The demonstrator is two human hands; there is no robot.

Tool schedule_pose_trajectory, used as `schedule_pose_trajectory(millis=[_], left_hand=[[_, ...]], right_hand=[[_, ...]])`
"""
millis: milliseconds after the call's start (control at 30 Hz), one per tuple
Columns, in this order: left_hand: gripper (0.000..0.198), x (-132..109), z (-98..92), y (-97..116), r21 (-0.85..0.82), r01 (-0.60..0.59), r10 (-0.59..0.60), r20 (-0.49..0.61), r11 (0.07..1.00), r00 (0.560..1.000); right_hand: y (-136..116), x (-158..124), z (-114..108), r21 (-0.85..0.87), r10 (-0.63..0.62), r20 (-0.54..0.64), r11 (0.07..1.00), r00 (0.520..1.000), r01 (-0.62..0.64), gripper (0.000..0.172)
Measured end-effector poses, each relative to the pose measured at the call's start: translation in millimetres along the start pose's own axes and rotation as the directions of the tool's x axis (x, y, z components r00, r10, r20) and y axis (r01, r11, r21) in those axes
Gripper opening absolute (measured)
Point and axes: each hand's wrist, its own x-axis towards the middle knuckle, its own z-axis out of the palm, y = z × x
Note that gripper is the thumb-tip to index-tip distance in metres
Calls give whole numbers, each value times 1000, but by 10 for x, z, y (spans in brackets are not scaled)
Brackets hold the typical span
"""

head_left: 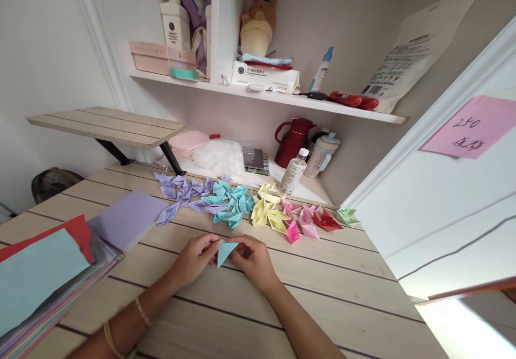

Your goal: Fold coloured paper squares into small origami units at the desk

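Between my two hands is a small light-blue piece of folded paper, its visible face a triangle pointing downward. My left hand pinches its left edge between thumb and fingers. On the other side my right hand grips the right edge, with the index finger along the top. Beyond my hands lie folded paper boats in groups: purple boats, blue boats, yellow boats, pink boats, a red boat and a pale green boat.
At left are a stack of coloured paper and a purple paper pad. A small raised stand rises at the back left. Behind the boats stand a plastic bottle, a red jug and a tumbler, under a shelf.
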Motion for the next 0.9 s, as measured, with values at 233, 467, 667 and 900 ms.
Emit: schedule_pose_trajectory(millis=[233,467,667,900], left_hand=[[45,34,28,-67,-107,58,-61,-19,993,998],[52,91,-14,-62,-310,86,-93,-9,947,996],[51,88,-12,-79,-297,24,-12,42,955,999],[46,45,22,-91,-90,-39,43,41,995,998]], right_hand=[[-16,-45,9,-262,-314,15,915,949,307,39],[-32,-14,6,-362,-409,115,832,905,422,52],[-81,-9,-28,-206,-354,124,905,927,373,55],[4,-11,0,-164,-170,-23,973,985,164,39]])
